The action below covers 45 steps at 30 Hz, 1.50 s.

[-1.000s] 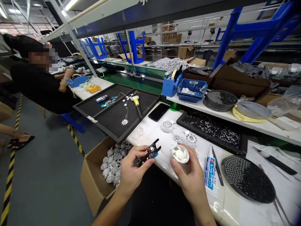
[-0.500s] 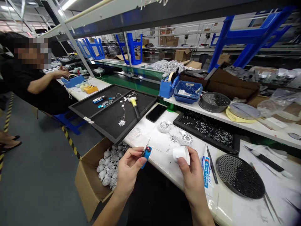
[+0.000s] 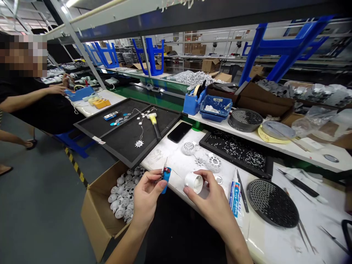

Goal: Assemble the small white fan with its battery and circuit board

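Observation:
My left hand (image 3: 150, 189) pinches a small circuit board with a blue battery pack (image 3: 166, 179) at the table's front edge. A thin wire runs from it toward the right. In my right hand (image 3: 205, 189) is a white plastic cup-shaped housing (image 3: 194, 182), gripped by its sides with its open end tilted toward me. The two held parts are close together but apart. Just beyond them on the white table lie a white domed grille (image 3: 188, 147), a white star-shaped piece (image 3: 200, 161) and a slotted ring cover (image 3: 213, 163). A small ring (image 3: 219, 180) rests by my right fingers.
A glue tube (image 3: 235, 200), tweezers (image 3: 242, 192) and a round black perforated tray (image 3: 272, 203) lie to the right. Left are a black tray (image 3: 118, 141) with a hammer (image 3: 154, 126), and a carton (image 3: 95, 216) of white housings. A phone (image 3: 179, 132) lies behind. A co-worker (image 3: 35, 95) sits far left.
My right hand has moved left with the white housing, closer to the battery pack, and turned its open end more toward me. The view has shifted slightly. The co-worker's arm has moved.

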Each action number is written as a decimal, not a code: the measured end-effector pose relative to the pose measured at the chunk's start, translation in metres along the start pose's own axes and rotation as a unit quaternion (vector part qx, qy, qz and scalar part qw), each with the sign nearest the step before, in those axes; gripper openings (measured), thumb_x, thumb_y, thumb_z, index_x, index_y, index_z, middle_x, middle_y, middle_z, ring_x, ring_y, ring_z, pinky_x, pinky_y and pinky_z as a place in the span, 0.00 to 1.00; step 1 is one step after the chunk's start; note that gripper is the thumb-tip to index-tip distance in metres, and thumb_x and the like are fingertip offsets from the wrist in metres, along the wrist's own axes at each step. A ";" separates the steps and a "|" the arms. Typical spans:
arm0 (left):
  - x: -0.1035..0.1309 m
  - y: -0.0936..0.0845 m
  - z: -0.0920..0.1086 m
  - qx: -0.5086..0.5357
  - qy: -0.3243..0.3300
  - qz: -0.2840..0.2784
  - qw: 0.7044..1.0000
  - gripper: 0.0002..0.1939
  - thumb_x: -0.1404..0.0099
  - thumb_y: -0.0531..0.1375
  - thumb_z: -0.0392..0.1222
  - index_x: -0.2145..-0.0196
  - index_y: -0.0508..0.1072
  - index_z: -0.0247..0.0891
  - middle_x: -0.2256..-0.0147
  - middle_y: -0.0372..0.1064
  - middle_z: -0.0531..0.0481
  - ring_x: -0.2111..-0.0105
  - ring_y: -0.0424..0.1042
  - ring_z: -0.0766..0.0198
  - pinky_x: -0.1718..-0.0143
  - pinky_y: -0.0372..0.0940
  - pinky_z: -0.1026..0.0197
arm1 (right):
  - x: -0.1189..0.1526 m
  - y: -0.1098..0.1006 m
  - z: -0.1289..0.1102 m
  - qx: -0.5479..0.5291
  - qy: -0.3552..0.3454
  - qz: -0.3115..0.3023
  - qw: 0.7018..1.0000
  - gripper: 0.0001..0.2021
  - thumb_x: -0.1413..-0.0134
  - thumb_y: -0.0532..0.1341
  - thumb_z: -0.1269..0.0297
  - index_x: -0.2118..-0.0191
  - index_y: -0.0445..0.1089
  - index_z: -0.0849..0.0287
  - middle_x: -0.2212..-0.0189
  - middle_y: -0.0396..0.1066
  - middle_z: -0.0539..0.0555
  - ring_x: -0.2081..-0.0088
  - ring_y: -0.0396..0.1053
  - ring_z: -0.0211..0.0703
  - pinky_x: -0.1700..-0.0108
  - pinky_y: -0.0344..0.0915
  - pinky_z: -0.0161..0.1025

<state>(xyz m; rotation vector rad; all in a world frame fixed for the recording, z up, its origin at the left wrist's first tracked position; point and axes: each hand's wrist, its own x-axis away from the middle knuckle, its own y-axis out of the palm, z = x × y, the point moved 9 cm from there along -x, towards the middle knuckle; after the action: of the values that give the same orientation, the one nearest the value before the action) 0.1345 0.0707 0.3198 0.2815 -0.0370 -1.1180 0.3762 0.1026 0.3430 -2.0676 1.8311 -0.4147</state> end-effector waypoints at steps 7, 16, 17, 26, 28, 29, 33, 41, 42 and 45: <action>-0.005 0.003 0.017 -0.064 0.076 -0.015 0.995 0.13 0.38 0.76 0.44 0.64 0.76 0.39 0.52 0.79 0.44 0.50 0.81 0.54 0.49 0.77 0.55 | -0.006 0.014 -0.024 0.066 -0.101 -0.035 0.992 0.25 0.34 0.64 0.63 0.34 0.65 0.46 0.36 0.71 0.52 0.36 0.69 0.51 0.32 0.66 0.53; -0.010 0.011 0.026 -0.170 0.148 -0.054 0.973 0.16 0.37 0.74 0.41 0.54 0.76 0.43 0.50 0.79 0.44 0.47 0.80 0.51 0.43 0.76 0.48 | -0.011 0.014 -0.026 0.133 -0.107 -0.054 0.984 0.25 0.28 0.59 0.61 0.30 0.62 0.46 0.37 0.68 0.56 0.34 0.67 0.54 0.33 0.69 0.56; -0.012 0.014 0.028 -0.162 0.132 -0.051 0.977 0.18 0.36 0.74 0.42 0.51 0.76 0.43 0.50 0.79 0.45 0.48 0.81 0.52 0.44 0.76 0.49 | -0.011 0.014 -0.033 0.141 -0.118 -0.063 0.981 0.24 0.29 0.59 0.62 0.31 0.64 0.47 0.37 0.69 0.56 0.35 0.68 0.54 0.34 0.70 0.55; 0.005 0.043 0.062 -0.094 0.180 -0.097 0.974 0.24 0.36 0.74 0.39 0.46 0.71 0.47 0.50 0.77 0.46 0.48 0.80 0.51 0.46 0.79 0.47 | 0.008 -0.009 -0.064 0.125 -0.192 0.162 0.960 0.25 0.31 0.64 0.66 0.31 0.66 0.51 0.43 0.65 0.59 0.40 0.70 0.52 0.37 0.73 0.51; 0.004 0.047 0.048 -0.089 0.162 -0.110 0.977 0.23 0.35 0.73 0.38 0.46 0.72 0.47 0.49 0.76 0.47 0.46 0.79 0.53 0.44 0.78 0.50 | 0.008 -0.002 -0.053 0.120 -0.187 0.157 0.962 0.26 0.30 0.63 0.67 0.30 0.65 0.52 0.42 0.64 0.60 0.38 0.68 0.51 0.36 0.72 0.50; 0.003 0.047 0.042 -0.085 0.160 -0.112 0.977 0.23 0.35 0.73 0.37 0.46 0.73 0.48 0.49 0.76 0.47 0.45 0.78 0.54 0.43 0.77 0.51 | 0.007 0.000 -0.050 0.115 -0.188 0.156 0.963 0.26 0.30 0.63 0.67 0.30 0.65 0.52 0.41 0.63 0.60 0.38 0.67 0.51 0.36 0.72 0.50; -0.005 0.040 0.025 -0.087 0.146 -0.104 0.980 0.24 0.36 0.73 0.37 0.44 0.74 0.47 0.48 0.75 0.47 0.46 0.77 0.55 0.42 0.76 0.53 | 0.006 -0.004 -0.047 0.118 -0.190 0.179 0.958 0.27 0.31 0.64 0.66 0.30 0.65 0.51 0.42 0.62 0.59 0.38 0.67 0.51 0.35 0.71 0.50; 0.002 0.050 -0.020 0.082 -0.105 -0.097 0.986 0.24 0.35 0.74 0.47 0.43 0.77 0.44 0.46 0.78 0.43 0.47 0.79 0.55 0.45 0.75 0.58 | -0.004 -0.005 -0.032 0.079 -0.124 0.155 0.977 0.20 0.32 0.66 0.50 0.40 0.71 0.50 0.47 0.64 0.56 0.44 0.69 0.52 0.40 0.71 0.51; 0.009 0.055 -0.025 0.118 -0.136 -0.088 0.980 0.25 0.34 0.74 0.48 0.42 0.77 0.43 0.46 0.78 0.42 0.46 0.79 0.53 0.44 0.75 0.57 | -0.004 -0.003 -0.029 0.051 -0.112 0.150 0.981 0.19 0.31 0.65 0.48 0.41 0.70 0.50 0.47 0.65 0.56 0.43 0.69 0.52 0.39 0.71 0.52; 0.028 0.068 -0.033 0.169 -0.174 -0.061 0.968 0.27 0.34 0.73 0.48 0.40 0.76 0.43 0.43 0.77 0.41 0.43 0.78 0.51 0.43 0.75 0.55 | -0.001 0.007 -0.020 -0.054 -0.063 0.136 0.987 0.19 0.28 0.61 0.46 0.39 0.67 0.48 0.43 0.68 0.55 0.40 0.69 0.53 0.38 0.69 0.52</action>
<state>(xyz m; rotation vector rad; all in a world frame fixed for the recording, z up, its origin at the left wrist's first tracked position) 0.2123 0.0800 0.3011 0.3923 -0.5326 -1.2721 0.3615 0.1018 0.3577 -1.8263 2.0581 -0.1111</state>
